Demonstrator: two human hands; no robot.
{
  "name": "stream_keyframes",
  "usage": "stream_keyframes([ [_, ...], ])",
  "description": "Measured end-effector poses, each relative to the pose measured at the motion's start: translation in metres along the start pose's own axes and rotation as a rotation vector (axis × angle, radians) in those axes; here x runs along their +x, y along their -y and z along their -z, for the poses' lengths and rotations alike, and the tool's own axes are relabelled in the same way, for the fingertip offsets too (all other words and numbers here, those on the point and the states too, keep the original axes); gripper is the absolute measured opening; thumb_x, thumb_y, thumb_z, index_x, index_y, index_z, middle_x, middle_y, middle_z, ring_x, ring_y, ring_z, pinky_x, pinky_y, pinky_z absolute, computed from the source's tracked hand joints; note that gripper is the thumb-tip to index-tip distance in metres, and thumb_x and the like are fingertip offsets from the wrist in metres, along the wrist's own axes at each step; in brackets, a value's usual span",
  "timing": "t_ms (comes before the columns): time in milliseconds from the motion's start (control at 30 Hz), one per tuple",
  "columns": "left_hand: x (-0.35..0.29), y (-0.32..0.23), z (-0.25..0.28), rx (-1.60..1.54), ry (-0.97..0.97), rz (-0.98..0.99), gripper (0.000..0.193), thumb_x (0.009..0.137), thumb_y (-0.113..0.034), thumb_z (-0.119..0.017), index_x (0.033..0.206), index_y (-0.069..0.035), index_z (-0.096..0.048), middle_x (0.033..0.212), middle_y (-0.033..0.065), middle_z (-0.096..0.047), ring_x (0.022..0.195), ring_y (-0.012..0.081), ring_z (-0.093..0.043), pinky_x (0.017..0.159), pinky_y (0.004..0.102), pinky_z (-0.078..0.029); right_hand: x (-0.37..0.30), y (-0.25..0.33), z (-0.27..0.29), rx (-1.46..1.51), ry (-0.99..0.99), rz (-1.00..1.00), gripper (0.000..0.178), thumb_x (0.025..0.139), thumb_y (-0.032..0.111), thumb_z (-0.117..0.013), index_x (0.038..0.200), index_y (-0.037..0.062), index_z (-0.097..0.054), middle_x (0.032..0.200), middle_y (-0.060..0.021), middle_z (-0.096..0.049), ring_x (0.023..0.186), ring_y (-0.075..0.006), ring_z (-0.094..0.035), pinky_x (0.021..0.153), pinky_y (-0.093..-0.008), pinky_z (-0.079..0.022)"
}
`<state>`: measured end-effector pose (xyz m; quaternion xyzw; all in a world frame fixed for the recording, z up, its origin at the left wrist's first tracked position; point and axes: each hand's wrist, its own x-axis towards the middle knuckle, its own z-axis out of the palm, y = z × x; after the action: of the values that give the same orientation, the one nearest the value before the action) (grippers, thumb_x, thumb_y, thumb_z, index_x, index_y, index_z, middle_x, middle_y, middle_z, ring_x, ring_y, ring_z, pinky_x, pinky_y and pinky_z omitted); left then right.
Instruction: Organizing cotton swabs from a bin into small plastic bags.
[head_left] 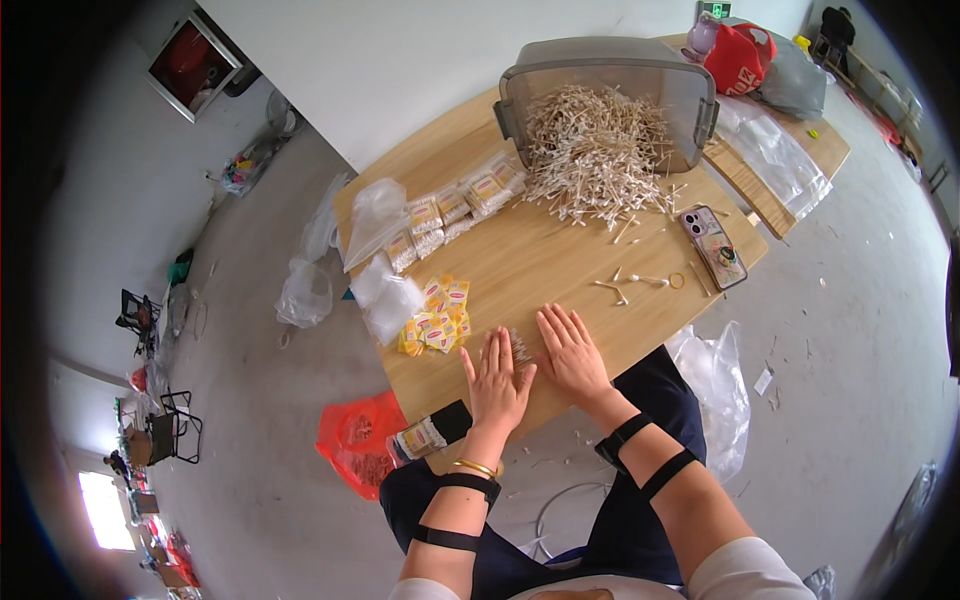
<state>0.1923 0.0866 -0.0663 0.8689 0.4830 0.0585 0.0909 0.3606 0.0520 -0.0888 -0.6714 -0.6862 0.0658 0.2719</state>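
Observation:
My left hand (496, 388) lies with its fingers stretched out near the table's front edge. My right hand (576, 362) rests flat beside it, palm down, fingers extended. Between the two hands is a small row of cotton swabs (519, 350), partly hidden by my left hand, so I cannot tell whether either hand touches it. Just left of my left hand lies a loose pile of yellow-and-white printed cards (436, 318). Farther back, several filled swab packets (426, 213) sit in a row. Large heaps of loose swabs (600, 150) spill from a tipped grey plastic bin (607, 50).
A phone (712, 247) lies at the right, near a few stray swabs and a yellow ring (677, 281). Clear bags (385, 300) are at the table's left edge. A labelled packet (418, 440) sits at the front corner, over a red bag (360, 440).

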Motion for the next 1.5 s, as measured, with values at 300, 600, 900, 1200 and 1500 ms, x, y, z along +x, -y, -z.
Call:
stream_keyframes([
  [300,-0.016,0.004,0.003,0.051,-0.045,-0.118,0.081,0.101,-0.058,-0.035,0.159,-0.003,-0.019,0.166,0.0135,-0.021,0.154,0.0282,-0.017,0.124,0.0576,-0.002,-0.002,0.001,0.008,0.010,-0.008,-0.003,0.059,0.099,0.026,-0.050,0.149,-0.0022,-0.038,0.156,-0.0182,-0.039,0.149,-0.0293,-0.029,0.125,-0.0425,-0.018],
  [600,-0.014,0.003,-0.003,0.067,-0.030,-0.093,0.088,0.096,-0.052,-0.054,0.158,-0.002,-0.019,0.164,0.0138,-0.026,0.153,0.0300,-0.020,0.124,0.0587,-0.004,-0.001,0.004,0.005,-0.043,-0.006,0.002,0.058,0.098,0.025,-0.049,0.148,-0.0022,-0.039,0.156,-0.0183,-0.039,0.149,-0.0296,-0.029,0.125,-0.0428,-0.019],
  [900,-0.013,0.028,0.020,-0.185,-0.034,-0.128,0.099,0.080,-0.032,-0.073,0.158,-0.007,-0.018,0.160,0.0152,-0.027,0.152,0.0385,-0.018,0.122,0.0635,-0.005,-0.002,0.002,0.008,-0.021,-0.005,-0.009,0.058,0.097,0.024,-0.051,0.149,-0.0006,-0.040,0.156,-0.0168,-0.039,0.149,-0.0288,-0.031,0.125,-0.0426,-0.019],
  [1200,0.010,0.032,0.013,-0.207,-0.072,-0.109,0.106,0.072,-0.022,-0.077,0.159,-0.007,-0.018,0.161,0.0152,-0.025,0.153,0.0383,-0.014,0.121,0.0622,-0.002,-0.001,0.005,0.008,-0.016,-0.003,-0.006,0.057,0.098,0.022,-0.049,0.149,-0.0006,-0.039,0.156,-0.0170,-0.039,0.149,-0.0290,-0.031,0.125,-0.0426,-0.019],
  [1500,-0.024,0.040,0.009,-0.284,-0.129,0.010,0.094,0.088,-0.043,-0.066,0.159,-0.006,-0.017,0.163,0.0179,-0.023,0.153,0.0386,-0.012,0.122,0.0614,-0.002,-0.001,0.004,0.009,0.000,-0.003,-0.016,0.058,0.097,0.024,-0.051,0.149,-0.0010,-0.039,0.156,-0.0170,-0.039,0.149,-0.0287,-0.031,0.125,-0.0429,-0.019],
])
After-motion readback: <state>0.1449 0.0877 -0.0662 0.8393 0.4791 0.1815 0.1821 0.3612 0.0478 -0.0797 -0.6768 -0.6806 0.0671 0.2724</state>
